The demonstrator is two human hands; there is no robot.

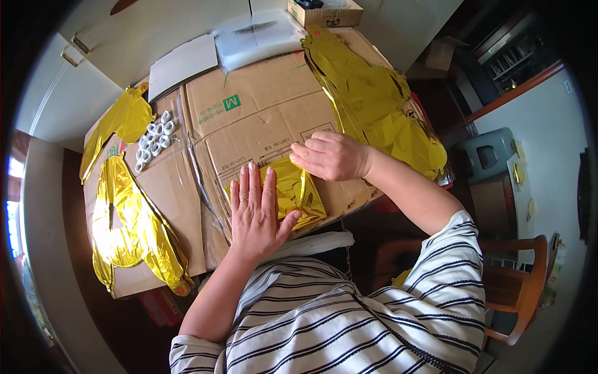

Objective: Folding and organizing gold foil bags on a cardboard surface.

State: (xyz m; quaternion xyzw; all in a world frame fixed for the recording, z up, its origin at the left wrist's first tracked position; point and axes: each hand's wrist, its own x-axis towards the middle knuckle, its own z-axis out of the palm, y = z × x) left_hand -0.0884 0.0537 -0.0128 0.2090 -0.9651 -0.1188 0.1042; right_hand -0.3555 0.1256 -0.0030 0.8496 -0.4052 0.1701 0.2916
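A gold foil balloon (311,204), uninflated and folded into a flat packet, lies on the cardboard near the table's front edge. My left hand (254,215) rests palm down on its left side, fingers stretched out and a ring on one of them. At the packet's upper right, my right hand (333,156) is closed, thumb and fingers pinching a foil edge. Exactly what sits inside that grip is partly hidden by the fingers.
More flat gold foil pieces lie at the right (374,93), far left (121,118) and near left (128,215). Several small white coils (152,143) cluster at left. Clear plastic bags (258,40), a grey-white board (182,65) and a small carton (327,14) line the back.
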